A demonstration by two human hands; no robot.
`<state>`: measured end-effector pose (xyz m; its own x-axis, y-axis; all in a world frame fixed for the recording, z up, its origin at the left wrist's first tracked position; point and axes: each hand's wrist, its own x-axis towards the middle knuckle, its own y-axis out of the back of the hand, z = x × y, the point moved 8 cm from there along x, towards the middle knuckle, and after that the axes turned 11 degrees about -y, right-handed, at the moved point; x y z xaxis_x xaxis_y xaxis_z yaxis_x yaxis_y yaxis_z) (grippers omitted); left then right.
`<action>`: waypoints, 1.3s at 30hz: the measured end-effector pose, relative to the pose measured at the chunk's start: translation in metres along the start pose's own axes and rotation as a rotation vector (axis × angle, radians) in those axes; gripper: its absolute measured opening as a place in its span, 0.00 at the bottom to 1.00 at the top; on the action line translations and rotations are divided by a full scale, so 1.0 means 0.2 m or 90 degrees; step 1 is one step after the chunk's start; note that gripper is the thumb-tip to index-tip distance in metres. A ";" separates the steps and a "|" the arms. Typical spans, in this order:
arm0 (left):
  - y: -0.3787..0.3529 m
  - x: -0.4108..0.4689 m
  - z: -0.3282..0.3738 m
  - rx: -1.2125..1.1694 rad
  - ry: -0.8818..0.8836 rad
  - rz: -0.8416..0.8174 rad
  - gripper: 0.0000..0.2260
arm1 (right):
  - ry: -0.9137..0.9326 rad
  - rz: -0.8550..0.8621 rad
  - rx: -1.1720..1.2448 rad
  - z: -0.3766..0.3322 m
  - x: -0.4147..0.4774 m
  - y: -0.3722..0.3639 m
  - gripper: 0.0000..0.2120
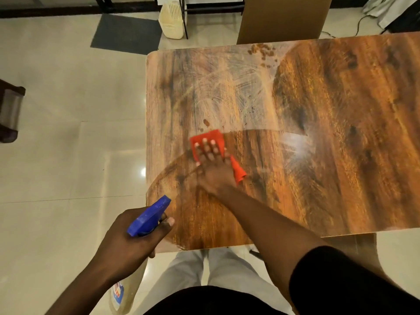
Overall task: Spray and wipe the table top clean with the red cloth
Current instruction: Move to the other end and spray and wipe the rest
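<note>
The wood-grain table top [329,137] fills the right half of the head view, with wet smear streaks over its far left part. My right hand [213,164] lies flat, fingers spread, pressing the red cloth [208,138] onto the table near its left middle; a corner of the cloth sticks out to the right of the wrist. My left hand [134,239] grips a spray bottle with a blue trigger head [148,217], held off the table's near left corner with the nozzle pointing over the table. Brown crumbs [263,52] lie by the far edge, and small brown spots [206,123] sit just beyond the cloth.
Pale tiled floor surrounds the table on the left. A dark mat [127,34] and a cream plastic bin [171,19] stand beyond the far left corner. A brown chair back [284,19] is against the far edge. A dark chair [10,112] is at the far left.
</note>
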<state>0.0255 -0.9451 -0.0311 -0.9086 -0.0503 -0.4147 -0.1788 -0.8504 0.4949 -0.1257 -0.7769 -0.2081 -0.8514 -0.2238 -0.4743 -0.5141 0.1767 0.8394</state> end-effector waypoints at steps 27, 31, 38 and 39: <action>-0.06 -0.01 -0.01 -0.025 0.022 -0.008 0.18 | -0.565 0.129 0.228 1.57 -0.25 0.37 0.31; -0.03 -0.03 -0.01 -0.045 0.034 0.016 0.19 | -0.383 0.092 0.125 1.09 -0.06 0.26 0.33; 0.02 -0.07 -0.02 -0.030 0.048 0.040 0.25 | 0.062 0.001 0.007 -0.12 -0.20 -0.15 0.32; 0.02 -0.07 -0.02 -0.028 0.049 0.039 0.24 | 0.126 -0.019 -0.008 -0.25 -0.28 -0.23 0.32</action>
<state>0.0399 -0.9499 -0.0266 -0.8853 -0.1423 -0.4428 -0.1051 -0.8662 0.4885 -0.0499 -0.8201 -0.2065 -0.7982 -0.4136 -0.4379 -0.5358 0.1555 0.8299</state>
